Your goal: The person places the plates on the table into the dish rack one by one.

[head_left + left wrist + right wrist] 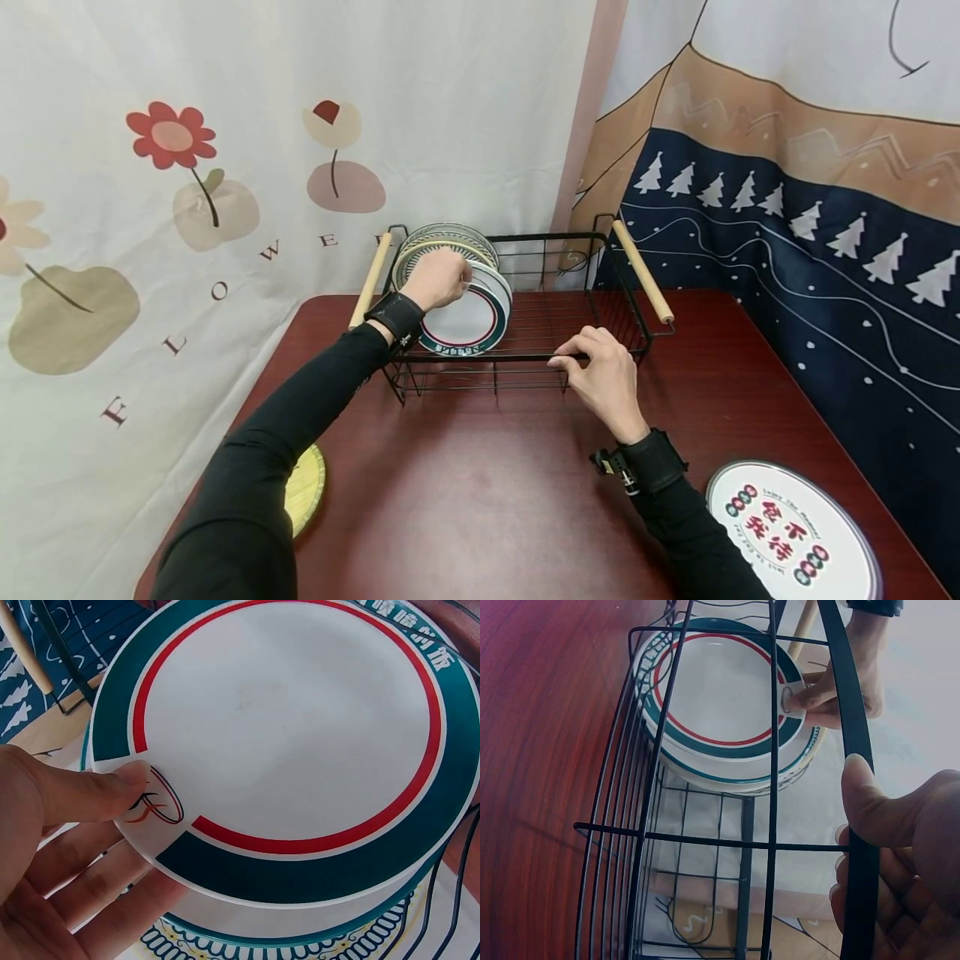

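In the head view my left hand point(437, 279) pinches the rim of a white plate point(463, 323) with a dark green and red border. The left wrist view shows the thumb on the plate's face point(292, 735) and the fingers behind it. This plate leans upright at the left end of a black wire dish rack point(517, 358), in front of several other plates point(446, 233) with patterned rims. My right hand point(603, 375) holds the rack's front top rail point(861, 885) near its right end, thumb on one side and fingers on the other.
Wooden handles point(643, 271) top both ends of the rack. A round white plate with red characters point(795, 533) lies at the right front of the brown table point(465, 500). A yellow woven round item point(306, 492) is partly hidden by the left arm. Printed curtains point(465, 108) hang behind.
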The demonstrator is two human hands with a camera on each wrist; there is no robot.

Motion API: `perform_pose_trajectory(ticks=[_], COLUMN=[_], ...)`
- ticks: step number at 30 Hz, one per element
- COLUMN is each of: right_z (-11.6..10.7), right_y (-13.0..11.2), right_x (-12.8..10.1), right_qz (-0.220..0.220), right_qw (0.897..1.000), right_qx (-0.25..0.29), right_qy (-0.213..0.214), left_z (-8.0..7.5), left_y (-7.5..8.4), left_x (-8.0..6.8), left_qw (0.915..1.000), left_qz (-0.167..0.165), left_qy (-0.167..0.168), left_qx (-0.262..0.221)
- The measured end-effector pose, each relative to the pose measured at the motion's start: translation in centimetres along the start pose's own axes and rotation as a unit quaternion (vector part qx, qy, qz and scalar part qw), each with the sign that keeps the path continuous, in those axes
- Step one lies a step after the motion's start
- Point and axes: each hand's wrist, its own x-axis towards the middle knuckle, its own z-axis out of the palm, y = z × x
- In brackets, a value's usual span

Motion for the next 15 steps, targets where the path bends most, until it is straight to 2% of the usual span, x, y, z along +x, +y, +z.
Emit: perform_pose_trajectory(ticks=[7, 15], right_z=[0.1, 0.0], right_y=[0.0, -0.1], right_x=[-0.1, 0.0], right_qz=[0.001, 0.003], right_qw=[1.0, 1.0], right_qx=[-0.004, -0.004], right_qy=[-0.005, -0.003], left_z=[0.6, 1.1], left_y=[-0.2, -0.2], left_x=[0.1, 0.5], left_qw=[0.9996, 0.9987], left_qz=[0.013, 0.009], left_qy=[0.023, 0.042], left_qx=[0.014, 0.028])
